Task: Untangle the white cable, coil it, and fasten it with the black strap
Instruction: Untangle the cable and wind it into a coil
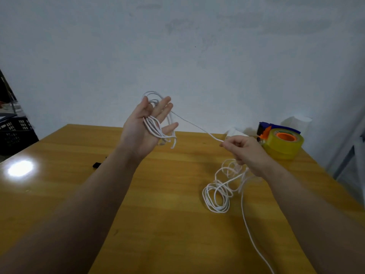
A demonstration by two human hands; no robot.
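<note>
The left hand is raised with palm open and fingers spread, several loops of the white cable draped over it. A taut strand runs to the right hand, pinched shut on it — loose tangled coils lie on the tabletop below that hand. The black strap lies beyond the left forearm.

One white cable; one black strap; one tape dispenser; one wooden table; two hands: left hand, right hand; one black crate.
</note>
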